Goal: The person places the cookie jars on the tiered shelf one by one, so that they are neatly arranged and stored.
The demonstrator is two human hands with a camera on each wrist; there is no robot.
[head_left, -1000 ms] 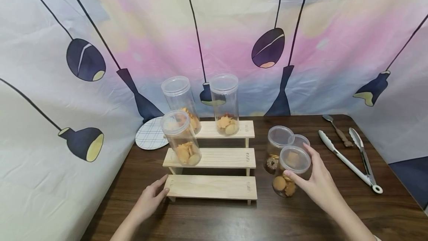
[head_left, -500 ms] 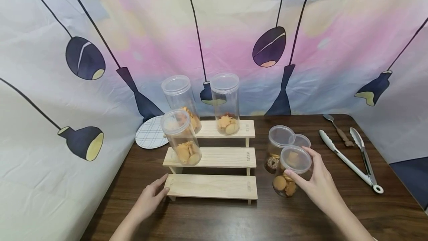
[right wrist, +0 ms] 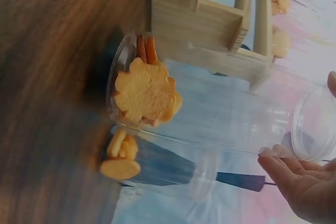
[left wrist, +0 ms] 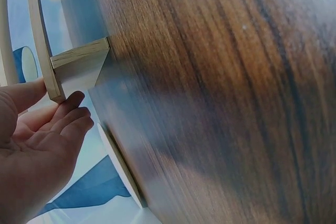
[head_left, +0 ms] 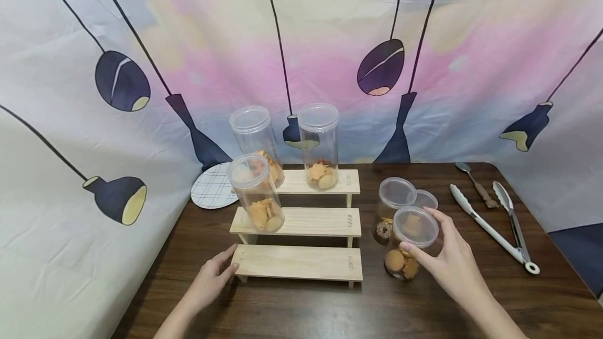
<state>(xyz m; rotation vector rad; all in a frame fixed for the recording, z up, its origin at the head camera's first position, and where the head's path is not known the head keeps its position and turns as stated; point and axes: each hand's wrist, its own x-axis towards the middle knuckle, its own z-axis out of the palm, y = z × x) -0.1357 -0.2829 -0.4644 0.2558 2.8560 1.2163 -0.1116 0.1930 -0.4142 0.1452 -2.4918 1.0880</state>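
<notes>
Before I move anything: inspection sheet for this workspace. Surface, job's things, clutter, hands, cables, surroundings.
Surface: dark wood-grain table, no spill seen.
Rack: three steps; two jars on the top one, one jar on the middle one.
Table jars: three, grouped right of the rack.
Clutter: tongs and spoon at far right; checked plate at back left.
Left hand: pinches the bottom step's left end.
Right hand: grips the front table jar near its lid.
Cables: nothing seen; the lamp cords are printed.
Surroundings: lamp-print backdrop behind the table.
</notes>
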